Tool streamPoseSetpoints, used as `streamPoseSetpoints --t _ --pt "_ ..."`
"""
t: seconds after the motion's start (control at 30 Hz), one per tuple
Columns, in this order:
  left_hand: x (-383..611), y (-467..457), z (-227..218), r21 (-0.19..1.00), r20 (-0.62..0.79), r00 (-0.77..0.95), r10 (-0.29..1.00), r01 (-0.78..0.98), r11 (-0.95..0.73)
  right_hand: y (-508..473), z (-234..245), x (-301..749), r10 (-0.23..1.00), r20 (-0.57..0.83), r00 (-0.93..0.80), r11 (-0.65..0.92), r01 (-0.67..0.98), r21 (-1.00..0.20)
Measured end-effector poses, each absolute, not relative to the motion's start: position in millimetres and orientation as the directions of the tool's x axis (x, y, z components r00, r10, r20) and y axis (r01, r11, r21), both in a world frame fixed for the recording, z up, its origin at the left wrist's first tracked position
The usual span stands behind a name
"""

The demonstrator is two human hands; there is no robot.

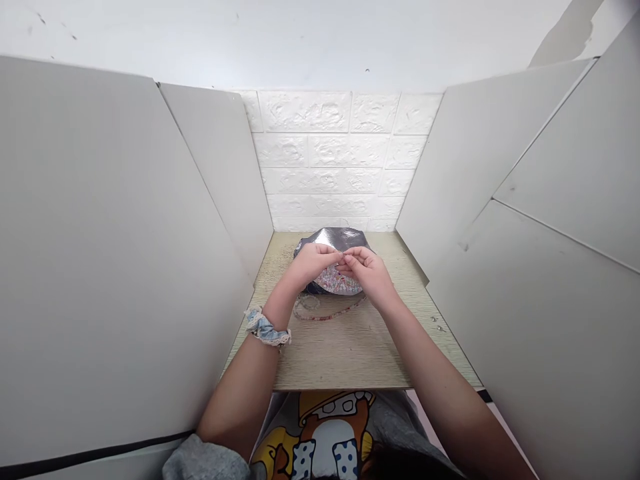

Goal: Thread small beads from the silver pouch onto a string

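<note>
My left hand [314, 261] and my right hand [370, 272] meet fingertip to fingertip over a silver-lined bag [345, 236]. Thumb and fingers of each are pinched closed; whatever lies between them is too small to make out. Inside the opened bag, many small pink, white and multicoloured beads [333, 283] show below my hands. A beaded strand [327, 318] in reddish and pale colours curves across the table in front of the bag, one end coiled into a loop at the left. Its right end runs out of sight near my right wrist.
The narrow wooden table [345, 360] stands between grey panels on the left [210, 160] and right [450, 167], with a white brick-patterned wall [330, 150] behind. Small shiny bits [437, 324] lie by the right edge. A blue scrunchie [267, 328] circles my left wrist.
</note>
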State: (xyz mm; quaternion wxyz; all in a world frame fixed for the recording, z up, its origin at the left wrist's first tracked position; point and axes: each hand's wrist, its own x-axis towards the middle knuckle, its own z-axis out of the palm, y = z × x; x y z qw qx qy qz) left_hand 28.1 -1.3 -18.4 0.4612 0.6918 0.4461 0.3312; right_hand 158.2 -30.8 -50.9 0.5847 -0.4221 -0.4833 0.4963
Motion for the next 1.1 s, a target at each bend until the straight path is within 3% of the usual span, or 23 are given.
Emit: streamPoseSetpoints --t 0.23,0.53,1.1 --pt "27 -3 -18 0.947 0.127 0.364 0.923 0.232 -0.223 -34 -48 151 0.994 0.082 0.067 0.102 -0.396 -0.913" --pt "28 -3 -16 0.923 0.174 0.321 0.931 0.277 -0.268 -35 -49 148 0.995 0.088 0.051 0.101 -0.579 -0.809" --pt "31 -7 -21 0.814 0.325 0.292 0.900 0.398 -0.423 -27 -59 153 0.999 0.045 0.007 0.038 -0.664 -0.747"
